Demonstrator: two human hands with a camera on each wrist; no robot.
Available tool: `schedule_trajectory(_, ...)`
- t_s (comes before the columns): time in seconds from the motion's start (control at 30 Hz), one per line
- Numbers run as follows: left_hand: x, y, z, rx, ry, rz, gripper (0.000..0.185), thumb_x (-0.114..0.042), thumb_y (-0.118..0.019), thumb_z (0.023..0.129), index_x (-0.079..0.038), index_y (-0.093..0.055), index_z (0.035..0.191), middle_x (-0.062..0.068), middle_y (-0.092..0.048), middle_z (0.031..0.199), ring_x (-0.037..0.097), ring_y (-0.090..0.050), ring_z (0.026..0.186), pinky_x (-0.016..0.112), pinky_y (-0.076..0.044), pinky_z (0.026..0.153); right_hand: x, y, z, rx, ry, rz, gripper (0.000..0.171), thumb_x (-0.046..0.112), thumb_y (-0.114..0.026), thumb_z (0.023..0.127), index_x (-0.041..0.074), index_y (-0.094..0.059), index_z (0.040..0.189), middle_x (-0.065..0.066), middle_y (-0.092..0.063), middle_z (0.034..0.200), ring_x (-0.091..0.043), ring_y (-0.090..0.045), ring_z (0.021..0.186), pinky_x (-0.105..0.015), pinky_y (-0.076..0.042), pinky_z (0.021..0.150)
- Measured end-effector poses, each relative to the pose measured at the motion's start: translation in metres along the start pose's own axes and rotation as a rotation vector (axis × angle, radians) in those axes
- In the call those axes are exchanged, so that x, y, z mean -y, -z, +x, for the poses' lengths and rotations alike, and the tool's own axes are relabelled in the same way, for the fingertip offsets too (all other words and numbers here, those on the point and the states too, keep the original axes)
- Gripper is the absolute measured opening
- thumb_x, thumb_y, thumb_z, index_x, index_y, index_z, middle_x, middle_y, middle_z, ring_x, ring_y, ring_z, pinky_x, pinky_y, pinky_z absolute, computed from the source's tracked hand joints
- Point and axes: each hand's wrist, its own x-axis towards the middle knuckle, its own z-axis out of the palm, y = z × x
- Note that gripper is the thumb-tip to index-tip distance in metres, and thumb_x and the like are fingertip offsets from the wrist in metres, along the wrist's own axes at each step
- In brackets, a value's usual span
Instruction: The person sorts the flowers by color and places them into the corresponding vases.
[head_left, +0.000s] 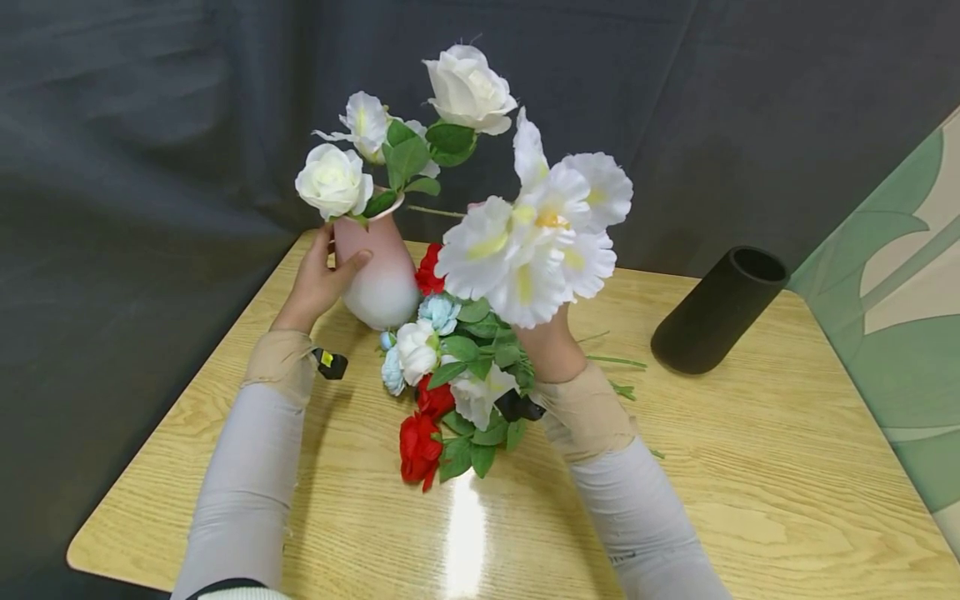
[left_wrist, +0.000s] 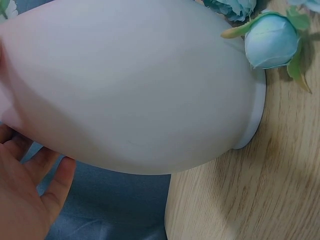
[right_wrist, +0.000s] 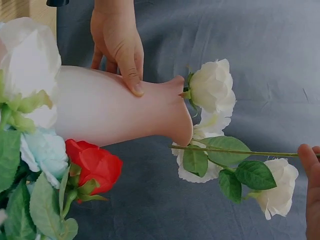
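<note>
A: Start at the near edge of the wooden table [head_left: 750, 500]. What lies closest?

B: A loose heap of artificial flowers [head_left: 442, 392] near the middle of the table: red roses nearest, then white and pale blue blooms with green leaves. Behind the heap the right hand [head_left: 551, 346] is raised above the table. A big cluster of white flowers [head_left: 536, 242] hides its fingers in the head view.

A: So what is the right hand doing?

B: In the right wrist view a fingertip touches a thin green stem [right_wrist: 240, 151] that runs to the mouth of the vase. The rest of the hand is out of frame, so I cannot tell whether it is closed on the stem.

A: And the vase?

B: The pink-and-white vase [head_left: 378, 271] stands toward the far left corner of the table, just behind the heap. Three white blooms already rise from it. The left hand [head_left: 318, 283] grips its neck from the left, thumb across the front and fingers curled round the back. The right hand is to the vase's right, slightly nearer, apart from it.

A: Anything farther out?

B: A black cylindrical vase [head_left: 716, 312] near the far right edge, leaning, well apart from both hands. A dark grey cloth backdrop [head_left: 150, 125] hangs beyond the table.
</note>
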Motion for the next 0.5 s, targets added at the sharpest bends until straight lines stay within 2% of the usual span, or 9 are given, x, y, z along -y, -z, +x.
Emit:
schedule_trajectory(0.03,0.0,0.0,0.0,0.001,0.0,0.001,0.073,-0.032,-0.063,0.098,-0.008,-0.025,0.156,0.019,-0.035,0.156,0.04,-0.036,0.14,0.058,-0.034,0.112,0.0,-0.011,0.005,-0.008,0.006,-0.036,0.047,0.023,-0.02,0.111,0.0,-0.054,0.135,-0.011,-0.067,0.12,-0.02,-0.059,0.12,-0.027,-0.036,0.115)
schedule_trajectory(0.1,0.0,0.0,-0.001,0.004,-0.001,-0.001,0.074,-0.032,-0.063,0.098,-0.008,-0.024,0.156,0.019,-0.034,0.156,0.04,-0.036,0.141,0.058,-0.033,0.112,-0.003,-0.027,0.005,0.025,0.031,-0.077,0.036,0.022,-0.039,0.107,0.0,-0.059,0.126,-0.011,-0.069,0.115,-0.02,-0.063,0.114,-0.026,-0.042,0.11)
schedule_trajectory(0.17,0.0,0.0,-0.001,0.004,0.001,-0.004,0.074,-0.032,-0.063,0.098,-0.009,-0.024,0.156,0.019,-0.034,0.157,0.04,-0.036,0.141,0.058,-0.033,0.112,-0.006,-0.036,0.005,0.007,0.092,-0.285,0.033,0.023,-0.055,0.1,0.002,-0.06,0.124,-0.006,-0.069,0.115,-0.016,-0.064,0.111,-0.028,-0.046,0.106)
schedule_trajectory(0.2,0.0,0.0,-0.001,0.004,0.001,-0.001,0.074,-0.033,-0.063,0.098,-0.008,-0.024,0.156,0.019,-0.034,0.157,0.04,-0.036,0.141,0.058,-0.033,0.113,-0.007,-0.039,0.004,-0.003,0.125,-0.387,0.038,0.026,-0.063,0.095,0.003,-0.06,0.124,-0.004,-0.069,0.116,-0.015,-0.064,0.11,-0.029,-0.047,0.104)
schedule_trajectory(0.27,0.0,0.0,0.0,0.003,0.003,0.002,0.074,-0.033,-0.063,0.098,-0.009,-0.025,0.156,0.019,-0.034,0.156,0.04,-0.036,0.141,0.058,-0.033,0.113,-0.01,-0.042,0.004,-0.01,0.169,-0.511,0.053,0.034,-0.072,0.085,0.003,-0.059,0.125,-0.002,-0.068,0.117,-0.014,-0.063,0.111,-0.031,-0.049,0.103)
schedule_trajectory(0.4,0.0,0.0,0.001,0.0,0.002,0.008,0.074,-0.034,-0.063,0.098,-0.009,-0.025,0.156,0.019,-0.035,0.156,0.04,-0.036,0.14,0.058,-0.033,0.113,-0.015,-0.048,0.003,0.036,0.256,-0.631,0.058,0.045,-0.07,0.084,0.004,-0.059,0.123,-0.002,-0.067,0.117,-0.015,-0.065,0.107,-0.031,-0.053,0.097)
schedule_trajectory(0.43,0.0,0.0,0.001,0.0,0.001,0.009,0.074,-0.034,-0.063,0.098,-0.009,-0.025,0.156,0.019,-0.034,0.157,0.04,-0.036,0.14,0.058,-0.033,0.113,-0.015,-0.05,0.003,0.054,0.26,-0.611,0.056,0.045,-0.069,0.085,0.004,-0.059,0.123,-0.002,-0.068,0.117,-0.015,-0.066,0.106,-0.031,-0.053,0.097)
schedule_trajectory(0.5,0.0,-0.001,0.001,0.0,0.003,0.008,0.074,-0.033,-0.063,0.098,-0.009,-0.025,0.156,0.018,-0.034,0.157,0.04,-0.036,0.141,0.058,-0.034,0.113,-0.016,-0.053,0.003,0.078,0.285,-0.639,0.052,0.044,-0.069,0.085,0.006,-0.061,0.12,-0.001,-0.068,0.115,-0.014,-0.066,0.105,-0.03,-0.054,0.095)
